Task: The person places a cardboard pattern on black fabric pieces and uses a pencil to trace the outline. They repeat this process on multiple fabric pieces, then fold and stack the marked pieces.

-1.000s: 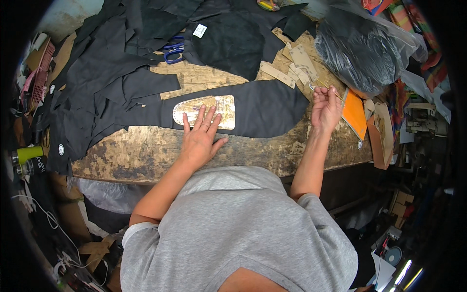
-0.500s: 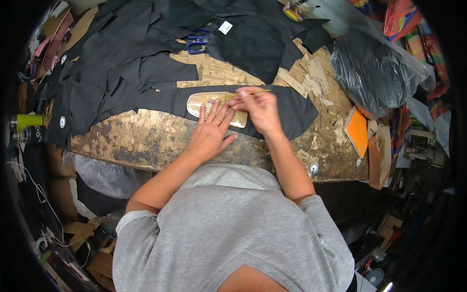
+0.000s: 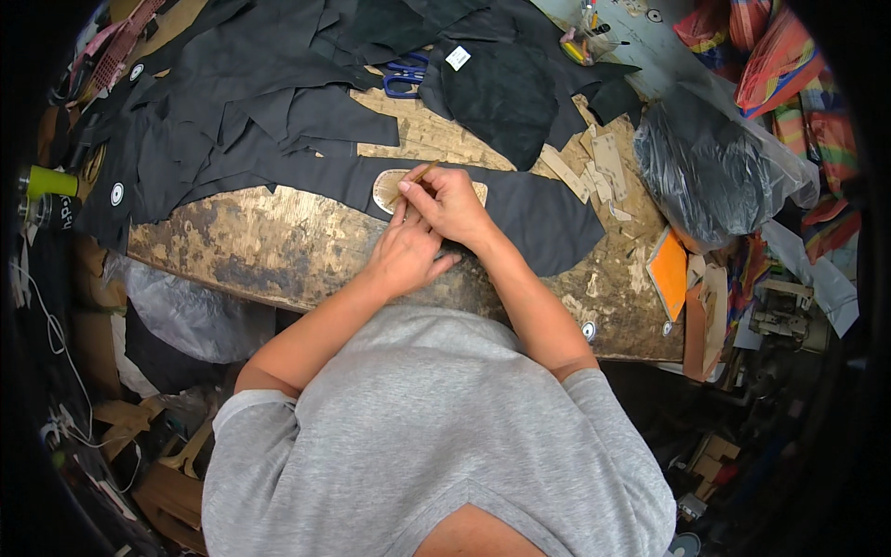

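A pale template (image 3: pixel 384 192) with one rounded end lies flat on a strip of black leather (image 3: pixel 543 212) near the front of the workbench. My left hand (image 3: pixel 406 257) is spread low over the template, its thumb out to the side; its fingertips are partly covered by my right hand. Pinched in my right hand (image 3: pixel 450 206) is a thin gold pen-like stick (image 3: pixel 426 171), whose lower tip is near the template's rounded left end. Most of the template's middle is hidden by my hands.
Black leather pieces (image 3: pixel 213 102) cover the bench's back left, with blue-handled scissors (image 3: pixel 403 85) beside them. Card patterns (image 3: pixel 605 160), an orange notebook (image 3: pixel 667 276) and a filled plastic bag (image 3: pixel 710 162) lie to the right. The worn wooden bench (image 3: pixel 246 243) has a curved front edge.
My right hand has moved left across the template with the gold stick, now over my left fingertips. My left hand stays at the template. The whole view has shifted slightly.
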`<state>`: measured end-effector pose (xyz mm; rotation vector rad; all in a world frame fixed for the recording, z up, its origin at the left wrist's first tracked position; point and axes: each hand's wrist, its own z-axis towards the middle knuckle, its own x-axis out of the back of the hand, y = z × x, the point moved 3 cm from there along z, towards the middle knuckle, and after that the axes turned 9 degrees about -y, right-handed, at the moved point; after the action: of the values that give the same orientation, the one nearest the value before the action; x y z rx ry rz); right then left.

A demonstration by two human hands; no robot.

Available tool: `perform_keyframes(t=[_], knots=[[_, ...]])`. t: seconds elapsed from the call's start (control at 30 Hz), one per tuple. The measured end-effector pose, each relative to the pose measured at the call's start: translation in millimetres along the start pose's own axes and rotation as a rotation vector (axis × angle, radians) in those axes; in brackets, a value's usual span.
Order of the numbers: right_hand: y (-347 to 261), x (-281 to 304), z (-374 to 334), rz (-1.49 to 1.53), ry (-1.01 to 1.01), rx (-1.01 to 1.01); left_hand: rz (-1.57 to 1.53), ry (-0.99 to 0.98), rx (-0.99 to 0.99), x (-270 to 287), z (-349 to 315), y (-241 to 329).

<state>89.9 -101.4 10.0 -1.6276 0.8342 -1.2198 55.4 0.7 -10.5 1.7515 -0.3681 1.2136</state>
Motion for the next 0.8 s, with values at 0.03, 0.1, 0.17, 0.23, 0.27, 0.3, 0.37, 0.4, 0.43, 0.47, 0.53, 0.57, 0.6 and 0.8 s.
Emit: perform_keyframes(t=[0.03, 0.1, 0.17, 0.23, 0.27, 0.3, 0.37, 0.4, 0.43, 0.47, 0.53, 0.57, 0.6, 0.8], knots=[[-3, -1, 1, -0.076, -0.031, 0.039, 0.006, -0.014, 0.01, 0, 0, 0], [-10, -3, 3, -0.21, -0.083, 0.163, -0.068, -0.057, 0.044, -1, 0, -1], [-13, -6, 7, -0.325, -0.1, 0.193, -0.118, -0.088, 0.061, -2, 1, -2], [-18, -11, 12, -0.349, -0.079, 0.255, -0.131, -0.098, 0.059, -3, 1, -2], [-21, -14, 16, -0.321, -0.044, 0.293, -0.137, -0.06, 0.049, -2, 1, -2], [-23, -17, 20, -0.301, -0.017, 0.309, -0.143, -0.023, 0.04, -2, 1, -1], [-24, -20, 27, -0.314, 0.046, 0.261, -0.12, 0.04, 0.02, -1, 0, 0], [-24, -21, 29, -0.32, 0.072, 0.235, -0.091, 0.067, 0.01, 0, 0, 1], [-23, -20, 30, -0.33, 0.1, 0.196, -0.062, 0.094, 0.0, 2, 0, 1], [-21, -20, 32, -0.338, 0.127, 0.165, -0.089, 0.063, 0.012, 1, 0, 1], [-19, -18, 33, -0.315, 0.208, 0.165, -0.141, 0.001, 0.036, 1, 1, 0], [-19, -17, 32, -0.286, 0.261, 0.197, -0.108, -0.026, 0.041, 1, 1, -1], [-17, -15, 31, -0.258, 0.315, 0.228, -0.076, -0.054, 0.046, 1, 2, -1], [1, 21, 7, -0.386, 0.458, 0.054, -0.035, 0.019, 0.04, 0, 1, 1]])
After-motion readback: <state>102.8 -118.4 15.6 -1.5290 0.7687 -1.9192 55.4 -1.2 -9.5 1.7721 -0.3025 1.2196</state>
